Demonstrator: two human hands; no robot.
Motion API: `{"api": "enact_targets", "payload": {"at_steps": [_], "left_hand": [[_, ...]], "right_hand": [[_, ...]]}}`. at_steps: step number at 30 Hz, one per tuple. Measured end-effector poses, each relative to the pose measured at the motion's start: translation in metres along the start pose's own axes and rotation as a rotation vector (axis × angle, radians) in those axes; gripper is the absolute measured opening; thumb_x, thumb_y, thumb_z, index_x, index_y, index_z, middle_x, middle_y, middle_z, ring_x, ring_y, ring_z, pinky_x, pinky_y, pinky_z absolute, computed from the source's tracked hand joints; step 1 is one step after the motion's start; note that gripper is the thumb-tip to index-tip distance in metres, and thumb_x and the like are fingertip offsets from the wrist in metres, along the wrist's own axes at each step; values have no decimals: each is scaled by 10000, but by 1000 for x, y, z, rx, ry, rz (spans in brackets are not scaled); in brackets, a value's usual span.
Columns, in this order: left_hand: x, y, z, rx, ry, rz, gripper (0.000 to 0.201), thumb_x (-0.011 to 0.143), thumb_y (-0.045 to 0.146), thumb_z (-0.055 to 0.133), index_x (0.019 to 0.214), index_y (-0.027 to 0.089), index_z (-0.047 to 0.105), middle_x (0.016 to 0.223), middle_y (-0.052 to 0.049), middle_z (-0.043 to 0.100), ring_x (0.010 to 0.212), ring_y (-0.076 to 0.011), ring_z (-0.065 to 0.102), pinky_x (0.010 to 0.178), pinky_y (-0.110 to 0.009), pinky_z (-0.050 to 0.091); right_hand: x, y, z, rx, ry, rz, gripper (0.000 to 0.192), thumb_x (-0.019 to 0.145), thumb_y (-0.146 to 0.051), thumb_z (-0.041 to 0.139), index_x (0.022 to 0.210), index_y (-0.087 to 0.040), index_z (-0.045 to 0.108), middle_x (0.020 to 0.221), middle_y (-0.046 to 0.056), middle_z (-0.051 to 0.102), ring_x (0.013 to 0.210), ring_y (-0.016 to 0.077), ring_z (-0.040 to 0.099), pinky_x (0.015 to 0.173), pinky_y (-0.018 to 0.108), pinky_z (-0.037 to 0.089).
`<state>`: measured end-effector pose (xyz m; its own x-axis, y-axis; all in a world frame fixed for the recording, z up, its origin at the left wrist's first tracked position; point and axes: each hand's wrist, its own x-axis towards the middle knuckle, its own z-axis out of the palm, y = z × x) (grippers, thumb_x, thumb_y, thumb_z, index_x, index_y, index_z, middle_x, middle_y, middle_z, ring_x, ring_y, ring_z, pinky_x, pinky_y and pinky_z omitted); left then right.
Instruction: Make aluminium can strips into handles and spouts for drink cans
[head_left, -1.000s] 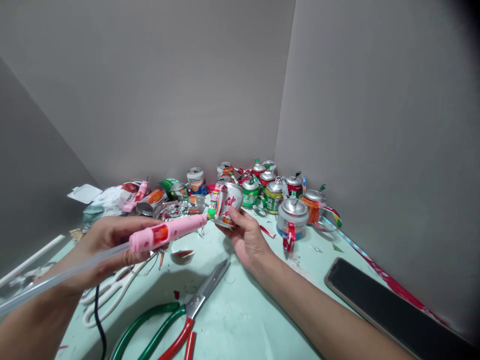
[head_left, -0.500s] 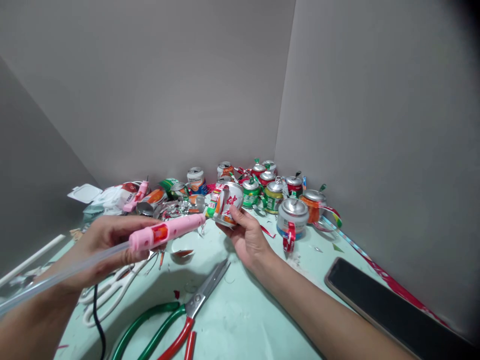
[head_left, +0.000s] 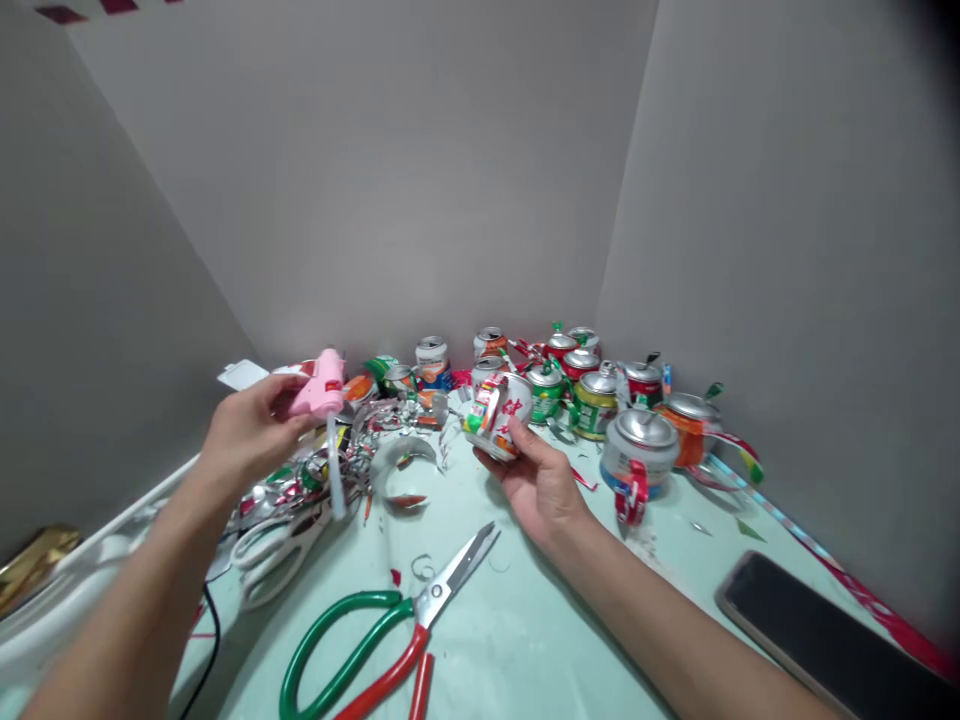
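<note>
My left hand (head_left: 251, 432) grips a pink glue gun (head_left: 321, 388) at the back left, with its clear glue stick (head_left: 334, 470) hanging down over a heap of metal scraps. My right hand (head_left: 541, 484) holds a cut white and red can piece (head_left: 499, 415) just above the pale green table (head_left: 525, 630), near the middle. The two hands are well apart.
Several cut drink cans (head_left: 592, 395) crowd the back corner between grey walls. Green and red handled scissors (head_left: 390, 640) lie in front, white scissors (head_left: 274, 550) to the left, a curved metal strip (head_left: 401, 462) between the hands, and a dark phone (head_left: 817, 635) at the right.
My left hand swung the glue gun away from the can piece, back and to the left, so the glue stick now points down. The view shifted left; my right hand kept the can piece.
</note>
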<state>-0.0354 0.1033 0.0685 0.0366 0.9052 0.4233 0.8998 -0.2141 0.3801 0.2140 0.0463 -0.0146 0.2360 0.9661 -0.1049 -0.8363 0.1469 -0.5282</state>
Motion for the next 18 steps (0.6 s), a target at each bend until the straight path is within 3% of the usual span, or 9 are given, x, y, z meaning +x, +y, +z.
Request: {"api": "enact_targets", "payload": {"at_steps": [4, 8, 12, 18], "left_hand": [[8, -28, 20, 269, 124, -161, 421, 757, 292, 453, 1086, 49, 553, 970, -198, 615, 871, -340, 570, 681, -381, 407], [13, -48, 48, 386, 123, -187, 364, 767, 301, 437, 993, 47, 568, 913, -212, 606, 840, -345, 568, 643, -368, 407], [14, -53, 69, 424, 66, -145, 330, 739, 235, 445, 973, 38, 570, 926, -228, 598, 871, -342, 559, 676, -365, 418], [11, -46, 66, 359, 26, -128, 393, 670, 209, 498, 995, 3, 577, 980, -299, 569, 920, -427, 533, 705, -460, 417]], "right_hand": [[-1, 3, -3, -31, -3, 13, 237, 601, -237, 762, 809, -157, 680, 830, 34, 714, 765, 165, 627, 777, 332, 503], [-1, 6, -5, -58, -18, 21, 255, 606, -253, 762, 826, -154, 678, 847, 32, 712, 781, 160, 629, 776, 317, 503], [-2, 11, -7, -81, -24, 37, 282, 591, -270, 770, 832, -161, 672, 846, 30, 712, 775, 159, 635, 761, 302, 501], [-4, 15, -6, -94, -36, 68, 313, 563, -270, 783, 835, -170, 665, 838, 23, 708, 772, 159, 637, 738, 285, 500]]}}
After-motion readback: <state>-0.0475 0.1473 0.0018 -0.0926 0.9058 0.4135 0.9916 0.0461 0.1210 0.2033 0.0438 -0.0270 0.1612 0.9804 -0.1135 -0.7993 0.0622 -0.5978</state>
